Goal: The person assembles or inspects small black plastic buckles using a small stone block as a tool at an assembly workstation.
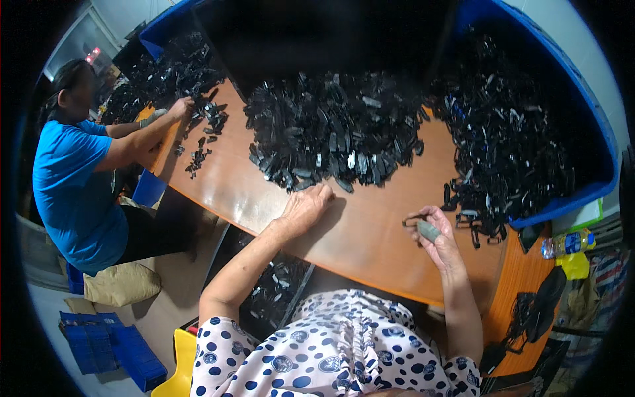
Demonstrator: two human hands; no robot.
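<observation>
My left hand (307, 206) rests on the orange-brown tabletop (370, 245), at the near edge of a heap of small dark elongated pieces (324, 132). Its fingers are bent and drawn together; whatever they pinch is hidden. To the right, my right hand (436, 238) is raised over the table with its fingers curled. Between its fingertips is a thin dark loop-shaped piece (413, 221). A grey-green oval piece (428, 230) shows against the same hand; I cannot tell whether it is held or worn on the thumb.
A blue bin (605, 142) at the right spills dark looped pieces (503, 145) onto the table. At the left a co-worker in a blue shirt (73, 185) reaches to another dark pile (169, 76). A bottle (569, 243) lies by the right edge, near a black flat item (546, 301).
</observation>
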